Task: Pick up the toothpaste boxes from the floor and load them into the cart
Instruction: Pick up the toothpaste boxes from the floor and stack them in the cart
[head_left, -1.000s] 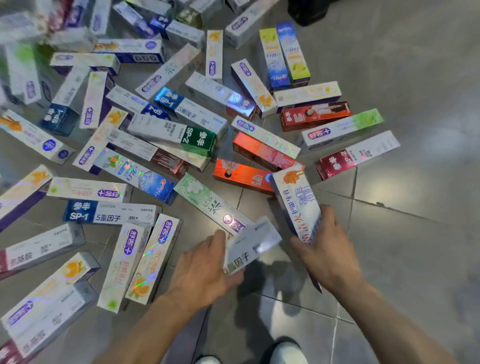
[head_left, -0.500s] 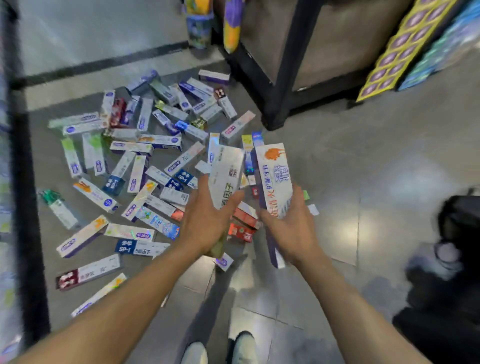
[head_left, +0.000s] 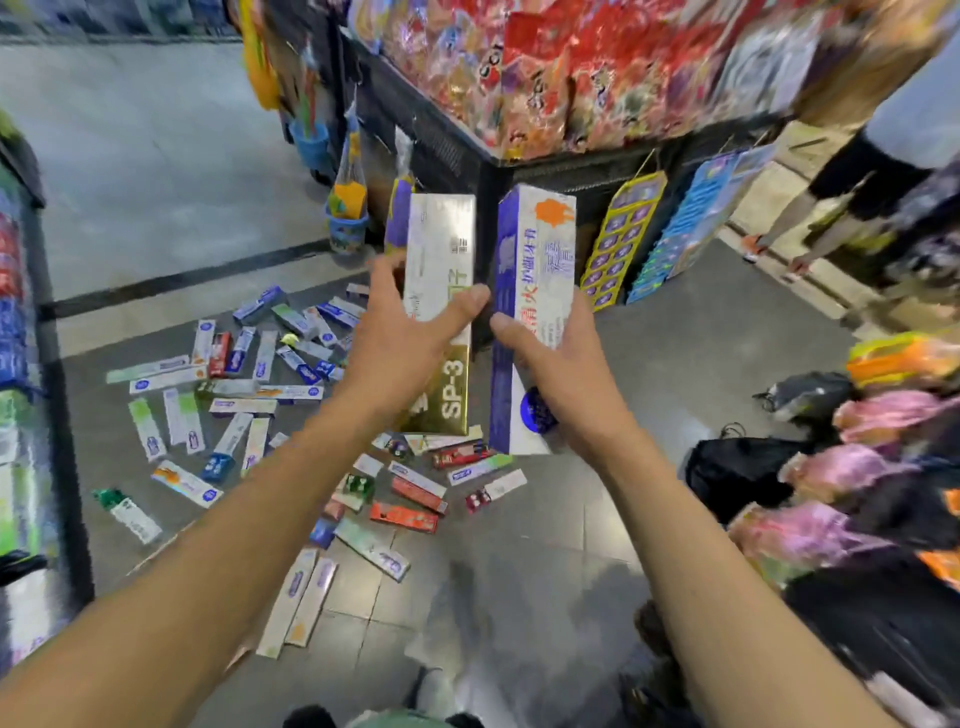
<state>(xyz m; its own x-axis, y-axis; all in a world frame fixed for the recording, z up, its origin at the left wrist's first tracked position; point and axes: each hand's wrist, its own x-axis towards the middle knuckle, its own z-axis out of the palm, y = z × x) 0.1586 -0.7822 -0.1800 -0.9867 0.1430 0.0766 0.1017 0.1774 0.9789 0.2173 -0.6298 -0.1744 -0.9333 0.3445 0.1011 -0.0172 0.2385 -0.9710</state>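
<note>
My left hand (head_left: 402, 345) grips a white and gold toothpaste box marked SP-3 (head_left: 440, 291), held upright at chest height. Beside it my right hand (head_left: 558, 374) grips a white and purple toothpaste box with an orange mark (head_left: 537, 260), also upright. The two boxes stand side by side, a small gap between them. Below and to the left, several toothpaste boxes (head_left: 244, 395) lie scattered flat on the grey tiled floor. No cart is clearly visible.
A black display stand (head_left: 467, 150) piled with red snack packs rises straight ahead. Blue and yellow card strips (head_left: 670, 228) lean against it. Shelving (head_left: 31, 364) runs along the left. Pink and black goods (head_left: 857, 467) sit at the right. A person's legs (head_left: 810, 208) stand far right.
Both hands have lifted their boxes from near the floor to chest height. The view has risen and swung right, bringing the display stand and the goods at the right into sight.
</note>
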